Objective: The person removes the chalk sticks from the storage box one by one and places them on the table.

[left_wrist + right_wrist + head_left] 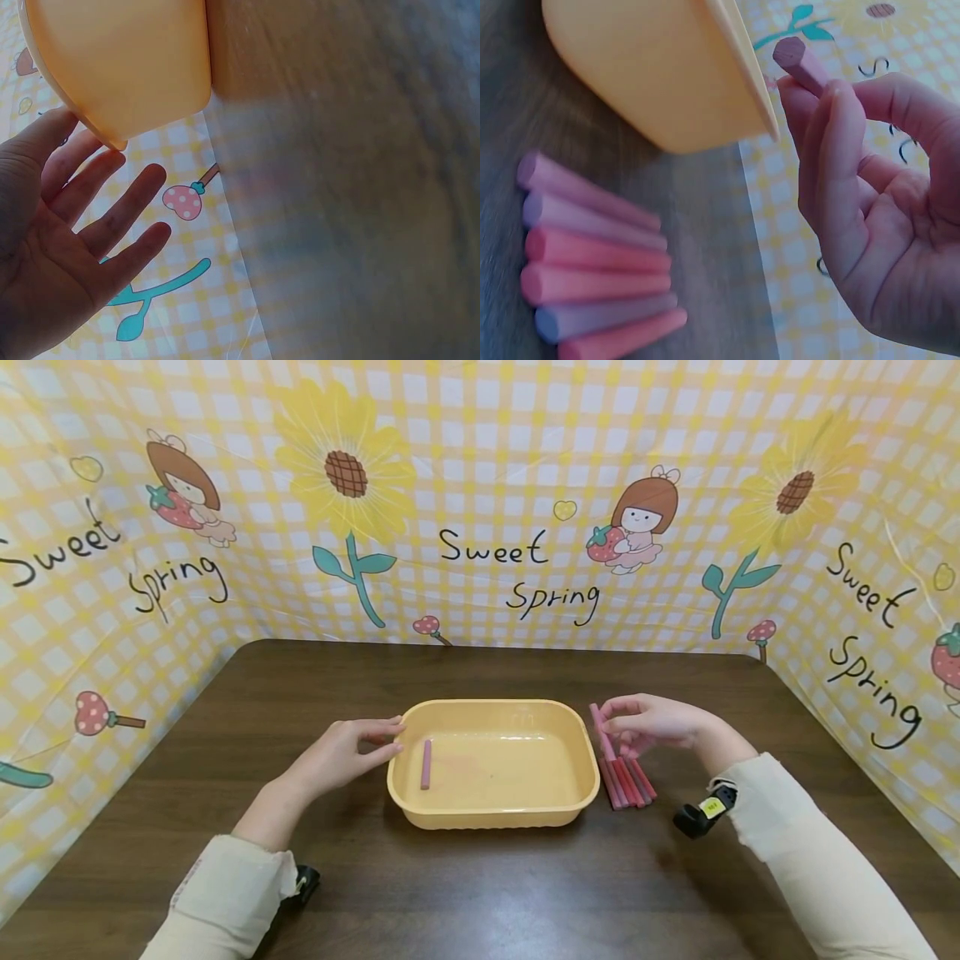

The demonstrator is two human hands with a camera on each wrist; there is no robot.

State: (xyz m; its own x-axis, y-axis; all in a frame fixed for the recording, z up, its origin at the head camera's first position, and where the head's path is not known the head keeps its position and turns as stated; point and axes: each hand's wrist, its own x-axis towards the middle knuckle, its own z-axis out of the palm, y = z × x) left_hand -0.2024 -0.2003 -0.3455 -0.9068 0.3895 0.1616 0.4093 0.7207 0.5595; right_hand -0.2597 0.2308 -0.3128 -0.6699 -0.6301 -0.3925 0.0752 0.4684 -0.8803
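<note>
A yellow plastic basin (495,818) sits on the table, with one purple-pink chalk stick (426,765) lying inside near its left end. My left hand (341,756) touches the basin's left rim with thumb and index fingertips. In the left wrist view the other fingers of that hand (82,225) spread out loosely below the rim. Right of the basin, my right hand (652,722) pinches a pinkish chalk stick (602,735) between thumb and fingers. The right wrist view shows its end (801,61) raised off the table. Several pink, red and purple chalk sticks (600,251) lie side by side beneath.
The brown wooden table (480,893) extends around the basin. Yellow checked cloth (487,460) with printed flowers and figures hangs along the back and both sides. Each wrist wears a black strap device (705,814).
</note>
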